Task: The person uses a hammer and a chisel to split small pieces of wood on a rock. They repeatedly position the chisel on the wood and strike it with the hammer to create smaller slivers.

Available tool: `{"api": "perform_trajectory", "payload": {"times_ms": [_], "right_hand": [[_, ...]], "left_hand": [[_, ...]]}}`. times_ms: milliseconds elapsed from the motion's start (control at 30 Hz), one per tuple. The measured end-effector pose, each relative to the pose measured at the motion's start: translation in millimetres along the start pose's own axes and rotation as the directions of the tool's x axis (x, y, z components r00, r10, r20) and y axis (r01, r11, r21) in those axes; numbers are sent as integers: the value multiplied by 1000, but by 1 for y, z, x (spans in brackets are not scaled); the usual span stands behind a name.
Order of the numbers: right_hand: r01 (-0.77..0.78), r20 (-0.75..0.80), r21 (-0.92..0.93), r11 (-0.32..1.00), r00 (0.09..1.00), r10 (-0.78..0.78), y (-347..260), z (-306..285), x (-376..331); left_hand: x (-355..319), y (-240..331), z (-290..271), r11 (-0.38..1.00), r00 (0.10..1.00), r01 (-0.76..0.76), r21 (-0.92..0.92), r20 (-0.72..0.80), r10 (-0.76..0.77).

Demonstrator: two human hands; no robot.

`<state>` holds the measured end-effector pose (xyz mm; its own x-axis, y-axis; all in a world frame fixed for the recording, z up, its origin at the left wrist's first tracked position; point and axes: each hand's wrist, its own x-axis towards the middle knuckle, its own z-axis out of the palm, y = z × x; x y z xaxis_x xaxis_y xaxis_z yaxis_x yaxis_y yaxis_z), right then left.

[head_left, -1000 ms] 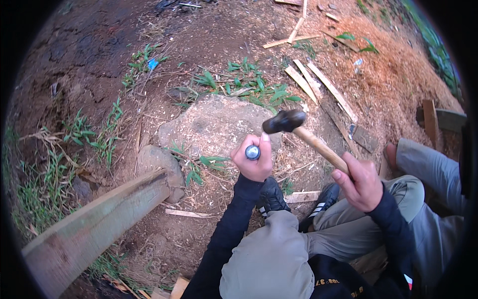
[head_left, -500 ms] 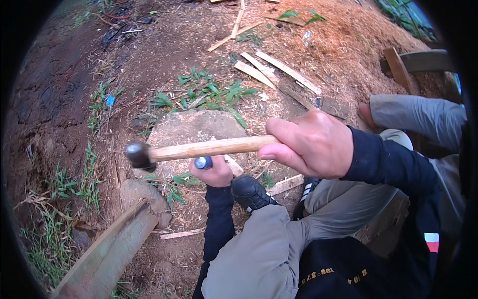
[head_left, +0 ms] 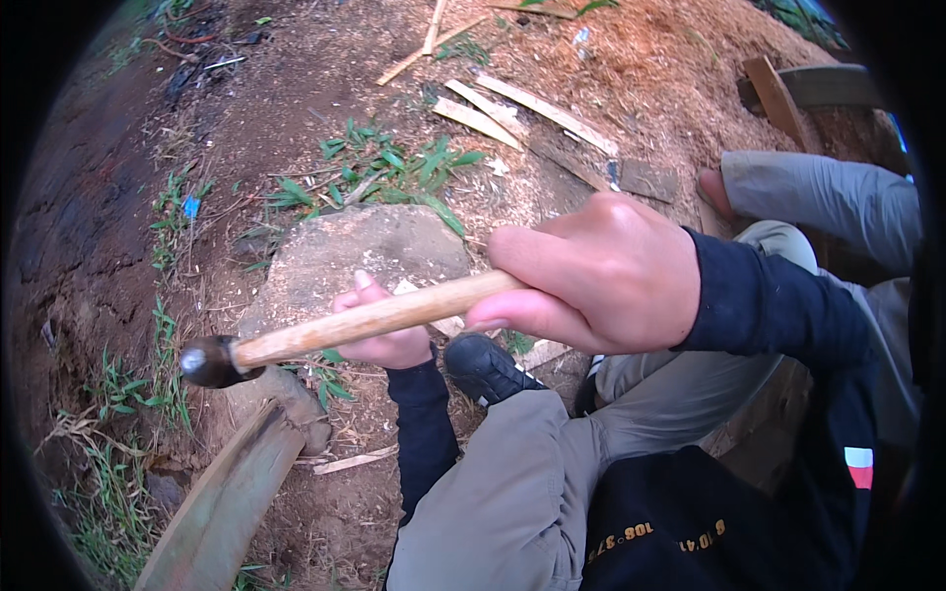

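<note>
My right hand (head_left: 611,281) is closed round the pale wooden handle of a hammer (head_left: 374,313). The hammer's dark, rounded metal head (head_left: 210,361) points left, raised above the ground. Below and behind the handle is my left hand (head_left: 392,347), its thumb up and fingers curled. The handle covers part of that hand and whatever is in its grip; a blue tool with a round, shiny end showed there half a second ago. Beyond my left hand lies a flat, light brown stone (head_left: 365,241) dusted with wood chips.
A greenish, curved plank (head_left: 222,502) rests by a smaller stone (head_left: 296,406) at lower left. Wood strips (head_left: 483,118) and sawdust lie beyond the weeds (head_left: 414,167). My black shoe (head_left: 483,369) is beside the left hand. Another person's trouser leg (head_left: 818,187) is at right.
The hammer has swung lower and left, its head now tilted down and its handle crossing my left hand. The blue tool end has gone from sight. The whole view has shifted slightly.
</note>
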<state>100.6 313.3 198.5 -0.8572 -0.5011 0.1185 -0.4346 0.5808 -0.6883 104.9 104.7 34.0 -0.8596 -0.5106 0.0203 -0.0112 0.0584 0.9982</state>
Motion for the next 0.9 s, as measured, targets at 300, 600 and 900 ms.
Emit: {"api": "perform_trajectory", "payload": {"times_ms": [300, 600, 900], "right_hand": [[13, -111, 65, 998, 994, -6, 10, -1, -3], [-6, -108, 60, 998, 994, 12, 6, -1, -7], [-7, -120, 89, 996, 993, 18, 5, -1, -8]], "left_hand": [[3, 25, -2, 960, 987, 20, -278, 156, 25], [-3, 17, -7, 961, 982, -35, -275, 171, 84], [-7, 15, -6, 966, 979, -20, -259, 189, 71]]}}
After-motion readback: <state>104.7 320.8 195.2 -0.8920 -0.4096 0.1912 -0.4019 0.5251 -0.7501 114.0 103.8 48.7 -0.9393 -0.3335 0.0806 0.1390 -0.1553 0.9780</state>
